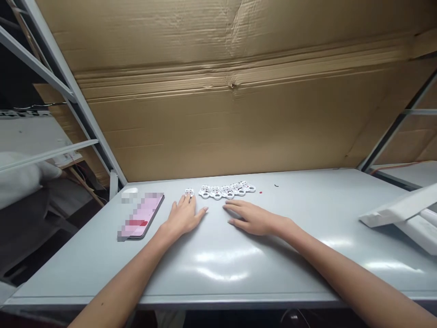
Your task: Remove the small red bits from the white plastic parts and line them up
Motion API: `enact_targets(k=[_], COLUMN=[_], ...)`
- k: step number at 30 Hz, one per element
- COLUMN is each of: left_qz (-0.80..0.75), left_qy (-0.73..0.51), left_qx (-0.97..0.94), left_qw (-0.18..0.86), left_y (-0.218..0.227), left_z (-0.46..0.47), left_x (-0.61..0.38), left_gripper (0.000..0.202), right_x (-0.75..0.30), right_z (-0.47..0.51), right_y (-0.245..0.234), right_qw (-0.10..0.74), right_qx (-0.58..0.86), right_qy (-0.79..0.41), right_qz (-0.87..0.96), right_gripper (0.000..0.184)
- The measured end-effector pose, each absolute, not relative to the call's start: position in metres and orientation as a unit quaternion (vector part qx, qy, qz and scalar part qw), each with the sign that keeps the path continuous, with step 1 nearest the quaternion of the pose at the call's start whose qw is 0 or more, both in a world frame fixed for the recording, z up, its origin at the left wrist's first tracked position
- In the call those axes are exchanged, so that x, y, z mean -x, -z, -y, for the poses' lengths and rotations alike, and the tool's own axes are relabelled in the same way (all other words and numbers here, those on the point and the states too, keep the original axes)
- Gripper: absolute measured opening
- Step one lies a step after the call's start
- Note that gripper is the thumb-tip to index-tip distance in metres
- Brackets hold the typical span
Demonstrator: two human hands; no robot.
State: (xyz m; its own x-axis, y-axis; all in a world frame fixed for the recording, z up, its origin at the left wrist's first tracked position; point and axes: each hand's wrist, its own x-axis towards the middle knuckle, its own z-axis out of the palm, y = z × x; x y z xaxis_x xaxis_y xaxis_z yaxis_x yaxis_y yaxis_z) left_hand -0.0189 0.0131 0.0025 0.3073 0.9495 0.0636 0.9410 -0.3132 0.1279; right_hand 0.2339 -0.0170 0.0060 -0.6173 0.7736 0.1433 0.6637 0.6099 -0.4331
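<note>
The spread left hand (184,216) partly covers a small flat white piece (189,191), unclasped; the open right hand (251,218), empty, is near white ring-ended pieces (226,189) on the glossy grey table (314,200) — likely light, stiff, best pinched by rims.

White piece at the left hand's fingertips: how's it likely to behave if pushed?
The white piece by the left hand looks low and flat, so it should slide rather than roll. The tabletop shows glossy reflections, so friction may be low. It looks small beside the phone, so it's probably light.
</note>
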Motion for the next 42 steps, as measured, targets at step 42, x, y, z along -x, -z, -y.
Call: enact_targets(k=[42], left_qz=[-0.446], left_qy=[-0.118], left_qx=[-0.887], left_qw=[0.003], left_y=[-0.003], left_z=[-0.024], left_x=[0.027], left_gripper=[0.053], right_x=[-0.233], right_z=[0.018], right_y=[-0.005], right_qw=[0.140], right_qx=[0.405], right_qy=[-0.127], right_qz=[0.894], right_gripper=[0.045])
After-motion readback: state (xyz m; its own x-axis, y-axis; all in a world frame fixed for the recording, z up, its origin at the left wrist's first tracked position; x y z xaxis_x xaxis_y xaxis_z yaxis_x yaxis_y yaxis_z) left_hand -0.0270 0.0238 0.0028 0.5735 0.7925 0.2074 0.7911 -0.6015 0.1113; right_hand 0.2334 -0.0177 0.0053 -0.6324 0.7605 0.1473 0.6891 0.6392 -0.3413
